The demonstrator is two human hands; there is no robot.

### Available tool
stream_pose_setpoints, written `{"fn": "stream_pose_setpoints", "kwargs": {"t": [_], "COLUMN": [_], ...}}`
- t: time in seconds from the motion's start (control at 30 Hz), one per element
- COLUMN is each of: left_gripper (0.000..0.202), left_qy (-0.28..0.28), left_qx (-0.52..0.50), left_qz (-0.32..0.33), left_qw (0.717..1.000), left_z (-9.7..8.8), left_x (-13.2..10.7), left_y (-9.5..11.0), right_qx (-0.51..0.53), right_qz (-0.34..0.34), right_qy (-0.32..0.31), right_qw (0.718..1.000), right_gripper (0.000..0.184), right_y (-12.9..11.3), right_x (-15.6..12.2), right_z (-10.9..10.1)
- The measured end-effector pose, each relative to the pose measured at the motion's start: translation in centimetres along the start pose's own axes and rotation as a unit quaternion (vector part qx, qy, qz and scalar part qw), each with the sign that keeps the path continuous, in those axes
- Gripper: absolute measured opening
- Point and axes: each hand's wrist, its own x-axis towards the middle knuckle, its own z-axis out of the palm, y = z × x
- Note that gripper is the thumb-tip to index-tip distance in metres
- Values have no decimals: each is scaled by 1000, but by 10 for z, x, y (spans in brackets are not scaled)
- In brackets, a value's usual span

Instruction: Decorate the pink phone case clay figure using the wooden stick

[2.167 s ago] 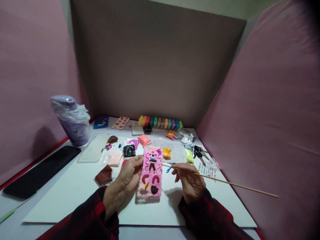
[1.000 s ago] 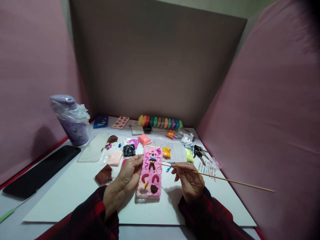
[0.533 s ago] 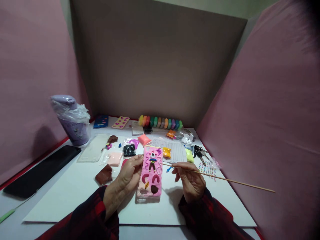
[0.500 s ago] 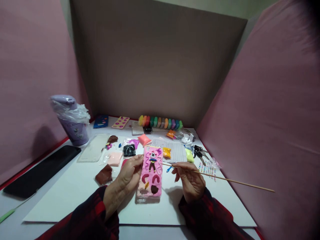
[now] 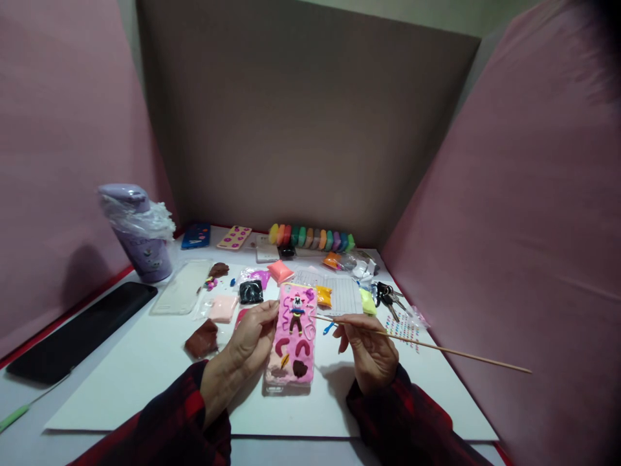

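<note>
Two hands work on a pink clay-covered phone case (image 5: 294,336) lying on the white paper sheet (image 5: 136,375).

The left hand (image 5: 252,340) grips the case's left edge; the right hand (image 5: 369,349) pinches a long thin wooden skewer (image 5: 427,347), its tip just beside the case's right edge. A brown clay lump (image 5: 202,338) lies left of the left hand.

i have one view only, from the camera on the person's head, looking forward and down over a white board (image 5: 145,369) on the desk. it sits close above the left hand (image 5: 250,340) and right hand (image 5: 369,349), with partition walls (image 5: 301,129) closing in the far and side edges.
</note>
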Motion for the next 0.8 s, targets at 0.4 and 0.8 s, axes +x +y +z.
{"fn": "stream_pose_setpoints", "kwargs": {"t": [0.4, 0.8], "left_gripper": [9, 16], "left_qy": [17, 5], "left_qx": [47, 42], "left_qz": [-12, -11], "left_qw": [999, 999], "left_z": [4, -2], "left_x": [31, 33], "left_y": [3, 0], "right_qx": [6, -6], "right_qz": [7, 3], "right_qy": [3, 9], "right_qw": [1000, 1000], "right_gripper": [13, 10], "right_y": [0, 0], "right_x": [1, 0], "right_z": [0, 1]}}
